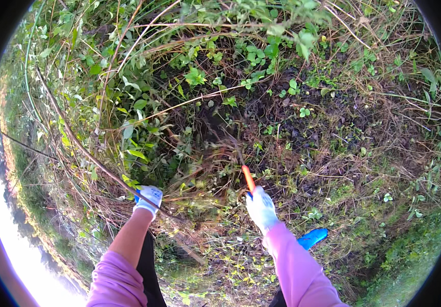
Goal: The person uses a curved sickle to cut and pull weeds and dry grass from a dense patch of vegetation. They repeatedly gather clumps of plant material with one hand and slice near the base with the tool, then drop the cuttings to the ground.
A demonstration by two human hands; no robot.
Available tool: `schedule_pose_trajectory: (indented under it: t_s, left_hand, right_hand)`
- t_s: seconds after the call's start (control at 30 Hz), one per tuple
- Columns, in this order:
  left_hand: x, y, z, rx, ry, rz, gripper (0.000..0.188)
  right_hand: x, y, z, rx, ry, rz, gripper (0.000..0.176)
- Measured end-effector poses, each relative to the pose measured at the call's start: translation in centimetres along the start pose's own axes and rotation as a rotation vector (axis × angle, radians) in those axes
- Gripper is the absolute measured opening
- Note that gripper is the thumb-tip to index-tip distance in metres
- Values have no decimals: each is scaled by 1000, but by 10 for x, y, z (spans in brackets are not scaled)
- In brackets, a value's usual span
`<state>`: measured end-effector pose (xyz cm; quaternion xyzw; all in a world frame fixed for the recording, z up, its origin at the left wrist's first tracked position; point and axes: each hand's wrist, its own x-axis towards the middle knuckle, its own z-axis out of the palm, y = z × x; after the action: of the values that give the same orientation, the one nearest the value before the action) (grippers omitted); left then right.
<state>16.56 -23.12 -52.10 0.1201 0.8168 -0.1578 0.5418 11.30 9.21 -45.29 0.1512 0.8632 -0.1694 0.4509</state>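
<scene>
My right hand [261, 207], in a white and blue work glove, is closed around the orange handle [248, 179] of a hand tool. Its thin dark metal end points up and left into the weeds, blurred, so I cannot tell its exact kind. Lower left of centre is my left hand [149, 197], gloved the same way, among the stems at the edge of a leafy clump [140, 153]. A long brown woody stem [84, 149] passes across that hand. Its fingers are mostly hidden, so its grip does not show. Blurred dry grass lies between both hands.
Dense green weeds [70, 50] and bent dry stalks rise at the upper left. Dark soil with low clover-like plants [304, 112] and dry grass spreads right of centre. A blue shoe [312, 238] shows beside my right forearm. Bright sky curves along the left rim.
</scene>
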Motion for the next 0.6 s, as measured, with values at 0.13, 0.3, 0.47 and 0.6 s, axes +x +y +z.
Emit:
schedule_pose_trajectory:
  t_s: [0.13, 0.3, 0.47, 0.6]
  left_hand:
    - [-30, -35, 22, 70, -78, 74, 17]
    - [-51, -39, 10, 67, -43, -36, 15]
    - [-55, -43, 21, 37, -24, -92, 13]
    - [-54, -59, 37, 105, 42, -56, 13]
  right_hand:
    - [-140, 113, 17, -63, -33, -16, 31]
    - [-131, 71, -11, -18, 287, -273, 25]
    - [24, -45, -17, -81, 127, -369, 25]
    - [46, -48, 25, -165, 5, -206, 22]
